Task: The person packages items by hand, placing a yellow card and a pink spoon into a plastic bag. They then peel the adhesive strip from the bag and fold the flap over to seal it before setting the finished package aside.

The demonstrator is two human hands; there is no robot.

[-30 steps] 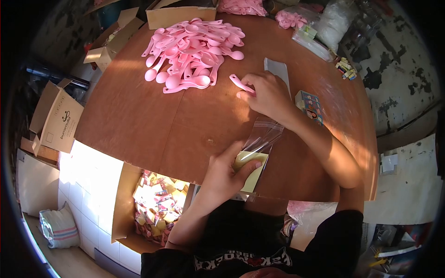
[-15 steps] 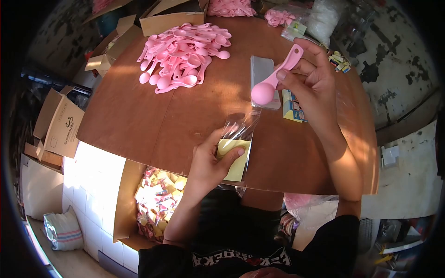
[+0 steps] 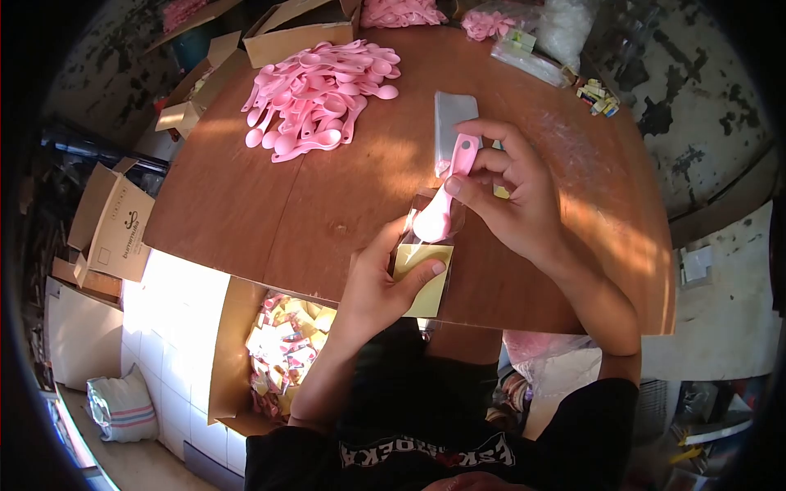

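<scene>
My left hand (image 3: 385, 278) grips a clear plastic bag (image 3: 419, 204) with a yellow card (image 3: 424, 299) in its lower part, thumb pressed on the card. Between the thumb and fingers of my right hand (image 3: 520, 184) is a pink measuring spoon (image 3: 462, 157), bowl end down. Its round bowl overlaps the mouth of the bag, just above the card. Behind the spoon lies a stack of clear bags (image 3: 449, 119) on the brown table (image 3: 327, 213). My right hand hides most of a small stack of cards.
A heap of pink spoons (image 3: 315, 98) covers the table's far left. Open cardboard boxes (image 3: 299, 37) stand at the back and left. Below the near edge, a carton (image 3: 233, 344) holds many packed pieces. Small yellow packets (image 3: 598, 98) and plastic bags (image 3: 565, 37) sit at the far right.
My right hand has brought the spoon down and left, from above the bag to its mouth. The left hand stays on the bag and card.
</scene>
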